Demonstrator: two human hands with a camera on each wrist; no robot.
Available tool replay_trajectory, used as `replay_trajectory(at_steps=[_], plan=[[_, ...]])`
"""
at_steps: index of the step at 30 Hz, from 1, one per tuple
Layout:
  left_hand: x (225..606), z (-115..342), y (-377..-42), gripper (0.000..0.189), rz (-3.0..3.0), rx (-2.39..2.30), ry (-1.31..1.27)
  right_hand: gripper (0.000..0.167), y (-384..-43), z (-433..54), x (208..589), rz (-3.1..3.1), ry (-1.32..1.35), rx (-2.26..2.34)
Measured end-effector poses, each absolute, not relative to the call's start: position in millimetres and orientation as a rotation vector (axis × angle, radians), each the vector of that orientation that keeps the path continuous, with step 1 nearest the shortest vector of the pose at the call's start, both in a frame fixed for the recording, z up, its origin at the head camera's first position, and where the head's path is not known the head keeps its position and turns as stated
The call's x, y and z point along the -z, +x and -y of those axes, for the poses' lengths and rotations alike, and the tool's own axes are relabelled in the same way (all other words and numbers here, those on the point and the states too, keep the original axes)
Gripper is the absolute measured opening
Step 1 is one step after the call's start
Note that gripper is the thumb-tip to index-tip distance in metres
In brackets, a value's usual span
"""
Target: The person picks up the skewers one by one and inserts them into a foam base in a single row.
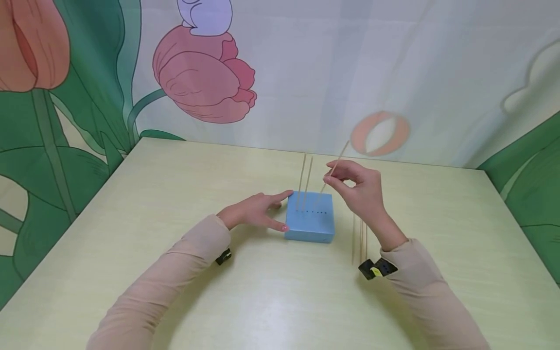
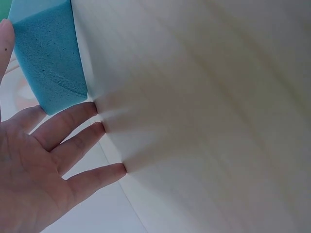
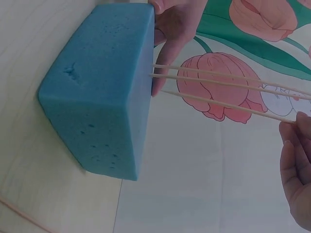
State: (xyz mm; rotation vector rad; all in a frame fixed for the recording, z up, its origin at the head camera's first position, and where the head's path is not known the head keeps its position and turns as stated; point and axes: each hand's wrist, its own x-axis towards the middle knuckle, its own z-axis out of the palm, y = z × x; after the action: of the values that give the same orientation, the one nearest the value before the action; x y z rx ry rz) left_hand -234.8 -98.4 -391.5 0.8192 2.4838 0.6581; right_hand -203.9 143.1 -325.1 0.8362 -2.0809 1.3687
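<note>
Your right hand [image 1: 359, 187] pinches a thin wooden stick [image 1: 343, 150] between thumb and fingertips, up and to the right of the blue foam block [image 1: 309, 224]. The stick slants, its upper end leaning away to the right and its lower end pointing down at the block's top. In the right wrist view that lower tip sits just short of the top face, near it but apart.

Your left hand [image 1: 255, 211] is spread, fingers fairly straight, against the left side of the block: the index finger reaches the far left corner and the thumb the near left one. In the left wrist view your other fingertips come down on the worktop [image 1: 262, 301].

The block lies flat on the worktop in front of you. A row of small dark holes [image 1: 318, 212] runs across its top, and two standing sticks [image 1: 302, 175] rise side by side from the left end of that row, nearly upright with a slight lean. Several loose sticks [image 1: 361, 243] lie to the right of the block, partly hidden by your right hand and wrist. Behind the worktop hangs a pale backdrop [image 1: 306, 73] printed with large tulips and green leaves.
</note>
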Motion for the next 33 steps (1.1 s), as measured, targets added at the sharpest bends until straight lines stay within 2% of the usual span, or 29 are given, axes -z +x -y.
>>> replay_trajectory(at_steps=[33], plan=[[388,97,-232,0.092,-2.503,-0.629,0.820,0.018,-215,-126,351,2.235,0.977,-1.199]])
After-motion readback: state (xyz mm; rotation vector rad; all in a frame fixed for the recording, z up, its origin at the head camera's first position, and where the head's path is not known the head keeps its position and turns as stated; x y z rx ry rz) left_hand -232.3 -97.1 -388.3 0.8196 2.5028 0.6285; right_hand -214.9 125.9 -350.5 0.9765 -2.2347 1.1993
